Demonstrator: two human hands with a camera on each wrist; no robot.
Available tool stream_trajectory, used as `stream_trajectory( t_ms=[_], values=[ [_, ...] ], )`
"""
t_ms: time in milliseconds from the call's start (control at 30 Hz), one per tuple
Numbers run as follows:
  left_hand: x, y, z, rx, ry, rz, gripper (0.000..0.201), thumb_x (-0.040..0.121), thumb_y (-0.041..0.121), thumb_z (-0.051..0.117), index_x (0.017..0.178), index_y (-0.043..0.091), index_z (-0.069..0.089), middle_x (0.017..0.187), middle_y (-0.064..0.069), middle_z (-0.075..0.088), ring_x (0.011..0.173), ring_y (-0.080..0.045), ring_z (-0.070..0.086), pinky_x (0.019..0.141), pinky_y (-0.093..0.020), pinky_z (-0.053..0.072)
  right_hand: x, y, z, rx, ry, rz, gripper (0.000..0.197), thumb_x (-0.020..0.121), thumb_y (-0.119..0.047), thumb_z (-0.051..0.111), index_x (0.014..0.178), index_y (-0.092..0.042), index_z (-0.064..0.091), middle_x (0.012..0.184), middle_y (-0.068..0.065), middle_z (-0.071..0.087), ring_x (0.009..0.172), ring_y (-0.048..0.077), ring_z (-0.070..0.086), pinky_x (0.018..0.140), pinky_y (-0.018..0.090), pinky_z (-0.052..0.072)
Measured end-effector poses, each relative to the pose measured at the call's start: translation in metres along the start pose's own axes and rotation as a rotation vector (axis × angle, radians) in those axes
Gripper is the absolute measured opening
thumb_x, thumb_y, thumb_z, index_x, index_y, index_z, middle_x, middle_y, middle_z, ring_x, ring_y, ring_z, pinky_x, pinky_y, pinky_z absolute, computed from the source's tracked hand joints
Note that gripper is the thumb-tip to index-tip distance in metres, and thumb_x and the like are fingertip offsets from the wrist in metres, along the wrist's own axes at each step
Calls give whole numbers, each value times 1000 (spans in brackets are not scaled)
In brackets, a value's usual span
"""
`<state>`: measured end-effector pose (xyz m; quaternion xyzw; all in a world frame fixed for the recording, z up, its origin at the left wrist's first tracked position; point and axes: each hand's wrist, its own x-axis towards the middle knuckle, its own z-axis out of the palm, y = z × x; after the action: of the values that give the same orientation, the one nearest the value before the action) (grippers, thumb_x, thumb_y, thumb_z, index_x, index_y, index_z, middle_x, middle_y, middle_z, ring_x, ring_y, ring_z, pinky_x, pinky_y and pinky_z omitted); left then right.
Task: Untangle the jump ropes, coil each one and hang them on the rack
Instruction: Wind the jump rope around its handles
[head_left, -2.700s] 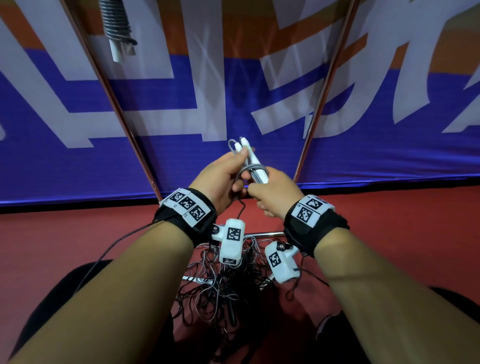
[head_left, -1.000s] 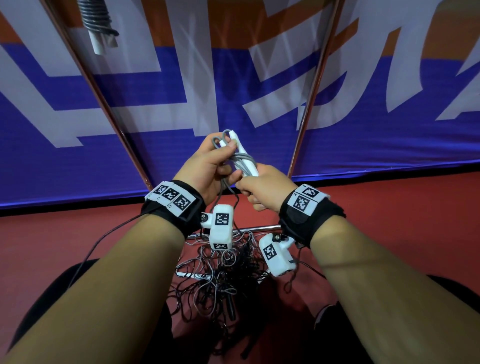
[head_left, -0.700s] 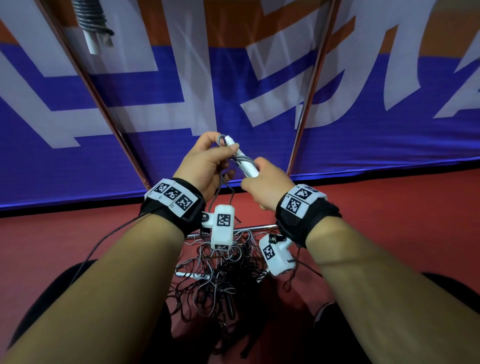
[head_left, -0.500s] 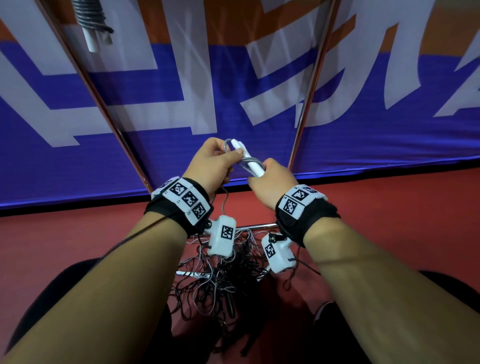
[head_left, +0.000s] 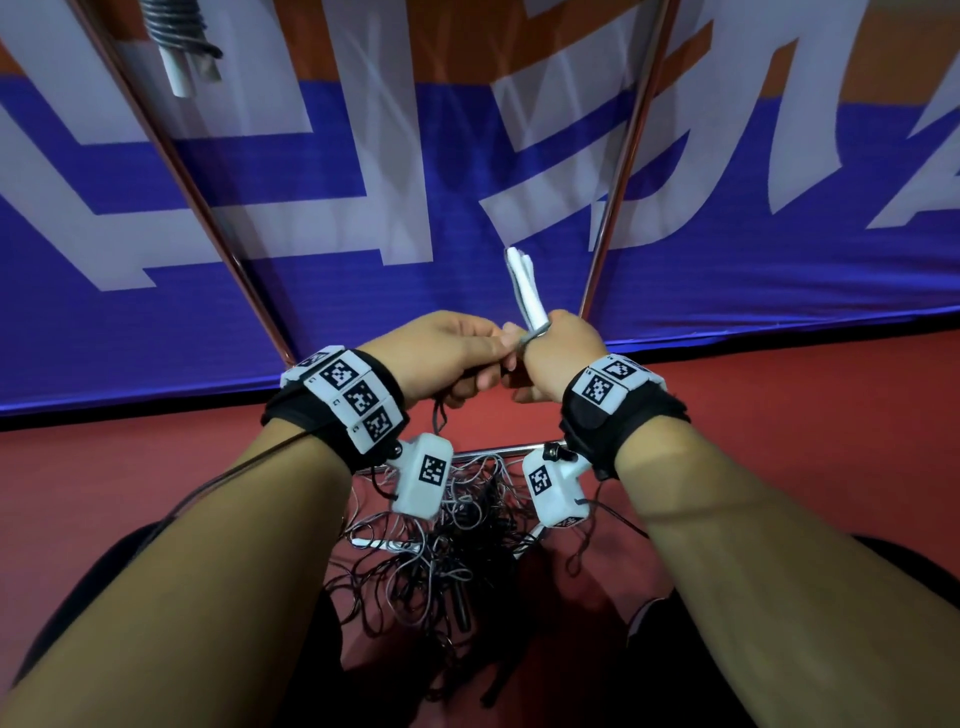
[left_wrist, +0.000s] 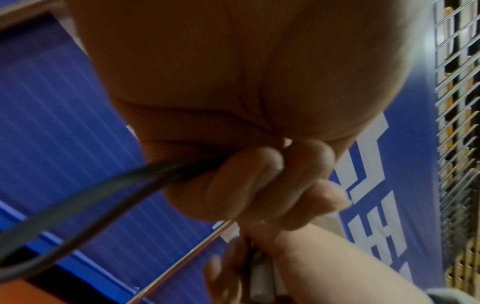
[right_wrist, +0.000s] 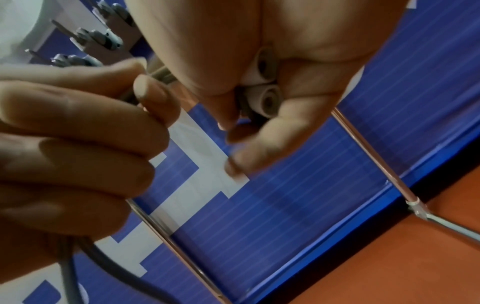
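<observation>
We hold our two hands close together in front of the blue banner (head_left: 311, 218), between the two slanted metal poles of the rack (head_left: 621, 156). Our right hand (head_left: 558, 353) is wrapped round a pair of white jump-rope handles (head_left: 524, 291), which stand up out of the fist side by side; from the right wrist their round butt ends (right_wrist: 269, 86) show between the palm and the curled fingers. Our left hand (head_left: 441, 353) is curled round the grey cord (left_wrist: 109, 185) of that rope, pinching it just beside the right fist, and the cord runs down out of the palm in what looks like a doubled strand, though the blur makes that hard to confirm. Below our wrists a tangled heap of dark and grey ropes (head_left: 441, 561) lies on the red floor (head_left: 779, 415). A coiled rope (head_left: 179, 36) hangs at the upper left.
</observation>
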<state>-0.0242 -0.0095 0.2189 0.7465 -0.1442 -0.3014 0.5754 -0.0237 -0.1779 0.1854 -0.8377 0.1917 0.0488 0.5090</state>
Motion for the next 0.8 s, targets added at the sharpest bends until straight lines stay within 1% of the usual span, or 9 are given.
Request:
stream_trajectory(
  t_ms=[67, 167, 267, 367, 433, 500, 600, 700, 800],
  values=[
    [0, -1, -6, 41, 25, -1, 27, 107, 32, 58, 102, 8, 66, 63, -3, 52, 47, -14, 36, 49, -26, 32, -1, -1, -1, 57, -16, -11, 28, 103, -37, 72, 107, -13, 57, 108, 11, 67, 76, 30, 75, 48, 38, 62],
    [-1, -6, -13, 150, 65, -2, 19, 104, 30, 64, 92, 15, 67, 68, -6, 58, 49, -14, 40, 49, -27, 34, 2, -1, -6, -110, -32, -84, 25, 102, -35, 69, 112, -17, 55, 90, 1, 65, 58, 24, 65, 47, 30, 56],
    [0, -11, -18, 180, 113, -7, 17, 104, 30, 65, 89, 21, 68, 72, -5, 61, 51, -13, 42, 53, -29, 36, 5, -1, -5, -60, -118, -62, 31, 91, -30, 74, 114, -22, 56, 85, 7, 65, 58, 24, 59, 50, 34, 54],
    [0, -11, -19, 214, 166, 51, 14, 100, 37, 70, 95, 24, 68, 64, 3, 51, 52, -13, 39, 51, -28, 35, 3, -2, -4, -19, -180, -43, 38, 81, -30, 78, 112, -23, 56, 85, 7, 64, 61, 23, 58, 52, 32, 50],
    [0, -9, -19, 308, 201, 132, 19, 97, 41, 74, 99, 25, 66, 63, 3, 44, 55, -15, 37, 50, -27, 34, 2, -2, -4, -19, -190, -46, 34, 85, -29, 76, 112, -23, 57, 88, 8, 65, 64, 23, 59, 53, 32, 51],
    [0, -8, -17, 372, 232, 181, 19, 99, 42, 71, 96, 24, 67, 66, -1, 45, 58, -15, 37, 53, -27, 34, 3, -2, -3, -16, -192, -45, 29, 90, -29, 75, 113, -21, 58, 86, 8, 63, 65, 23, 57, 53, 32, 51],
    [1, -9, -15, 187, 141, 123, 25, 106, 37, 60, 94, 17, 67, 63, 0, 44, 53, -15, 33, 49, -26, 29, 2, -2, -4, -28, -172, -26, 28, 91, -31, 74, 111, -16, 61, 83, 9, 65, 62, 23, 59, 53, 32, 50],
    [1, -10, -12, -12, -17, 13, 34, 111, 38, 48, 92, 16, 66, 64, 0, 35, 52, -13, 28, 51, -25, 25, 3, -5, -6, -85, -119, 5, 17, 87, -20, 67, 102, -12, 68, 72, 10, 69, 52, 24, 62, 56, 35, 54],
    [4, -15, -12, -53, -67, -58, 36, 112, 40, 45, 88, 17, 61, 65, 1, 35, 52, -13, 33, 53, -27, 28, 6, -5, -6, -50, -127, 39, 25, 82, -15, 62, 104, -5, 68, 62, 9, 63, 47, 23, 58, 56, 39, 48]
  ],
)
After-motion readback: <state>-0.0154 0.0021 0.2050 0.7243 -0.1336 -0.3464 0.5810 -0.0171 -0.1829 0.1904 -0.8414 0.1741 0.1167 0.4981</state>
